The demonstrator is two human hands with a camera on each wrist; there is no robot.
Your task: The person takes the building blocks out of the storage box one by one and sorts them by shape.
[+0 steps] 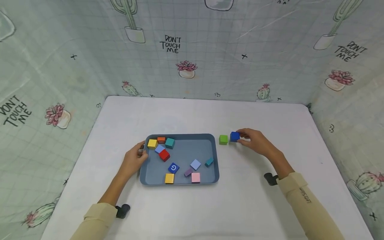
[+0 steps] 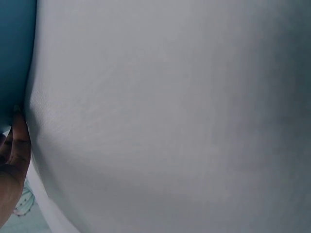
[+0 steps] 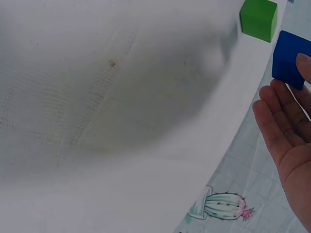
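A blue-grey tray point(image 1: 192, 148) holds several coloured blocks, among them a red cube point(image 1: 164, 155), a pink cube point(image 1: 195, 177) and a blue block with a white letter G point(image 1: 173, 168). My left hand point(image 1: 134, 160) grips the tray's left edge between thumb and fingers; its fingers point(image 2: 19, 141) also show at the tray's side in the left wrist view. Off the tray's right side, my right hand point(image 1: 254, 141) pinches a blue cube point(image 1: 235, 137) between thumb and fingers. Just left of it, a green cube point(image 1: 223, 139) sits on the table, apart from the tray.
The white table point(image 1: 168, 116) carries the tray near its middle. Behind and at both sides hangs a cloth point(image 1: 216, 73) printed with cacti and lettering. Each wrist wears a small black device, one on the left point(image 1: 123, 211) and one on the right point(image 1: 271, 179).
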